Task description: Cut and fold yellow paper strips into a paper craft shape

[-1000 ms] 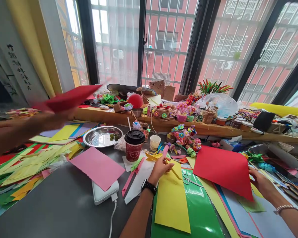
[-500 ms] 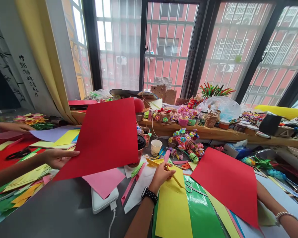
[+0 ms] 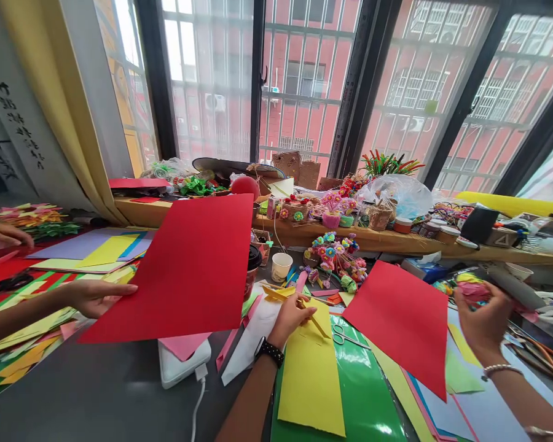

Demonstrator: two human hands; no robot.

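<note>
My left hand (image 3: 292, 318), with a dark watch on the wrist, pinches a narrow folded yellow paper strip (image 3: 316, 314) above a yellow sheet (image 3: 311, 383). Silver scissors (image 3: 349, 337) lie just right of it on a green glossy surface (image 3: 373, 393). My right hand (image 3: 486, 322), wearing a beaded bracelet, has its fingers curled round a crumpled pink and yellow bundle (image 3: 474, 290), whose kind I cannot make out. Left of that hand a red sheet (image 3: 403, 322) rests over stacked papers.
Another person's hand (image 3: 96, 298) holds a large red sheet (image 3: 198, 270) from the left. A second hand (image 3: 4, 234) is at the far left edge. A white power bank (image 3: 184, 362), a paper cup (image 3: 282, 267), a lidded drink cup (image 3: 253, 270) and yarn flowers (image 3: 334, 252) stand around.
My right hand has come out from behind the right red sheet, moved up and right, and closed on the pink and yellow bundle. My left hand keeps the yellow strip. The view has shifted slightly.
</note>
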